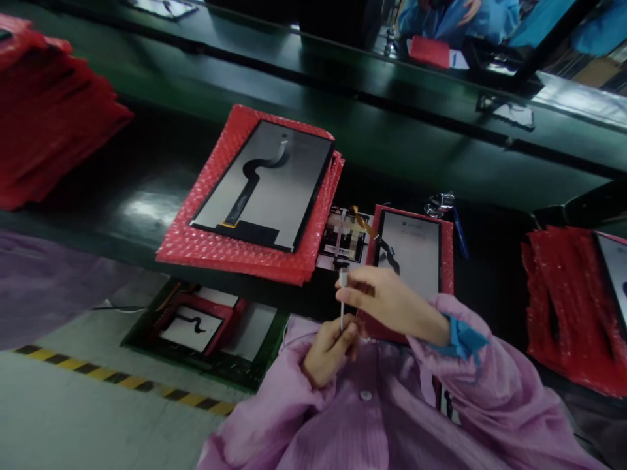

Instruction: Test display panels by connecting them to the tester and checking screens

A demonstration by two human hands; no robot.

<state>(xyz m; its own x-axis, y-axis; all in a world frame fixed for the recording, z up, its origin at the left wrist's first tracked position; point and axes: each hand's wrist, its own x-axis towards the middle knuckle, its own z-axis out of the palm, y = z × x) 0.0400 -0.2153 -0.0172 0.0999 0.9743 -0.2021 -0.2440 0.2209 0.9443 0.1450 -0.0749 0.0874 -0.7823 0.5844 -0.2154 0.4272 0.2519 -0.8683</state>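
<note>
Close to my body, my right hand (379,297) pinches the white plug end of a thin white cable (343,279) between thumb and fingers. Just below, my left hand (328,349) is closed on the cord of the same cable. Beyond the plug lies a small dark circuit board (347,235) with a white label and an orange flex ribbon (362,220). The ribbon leads to a display panel (414,241) on red bubble wrap, partly covered by my right hand and sleeve. Left of the board, another display panel (281,186) with a black flex cable rests on red bubble pouches (196,232).
Stacks of red bubble pouches stand at far left (53,124) and right (568,294). A blue pen-like object (460,232) lies near a shiny metal item (439,203). A green crate (147,336) with panels sits below the bench edge. Across the line, people wear blue clothing.
</note>
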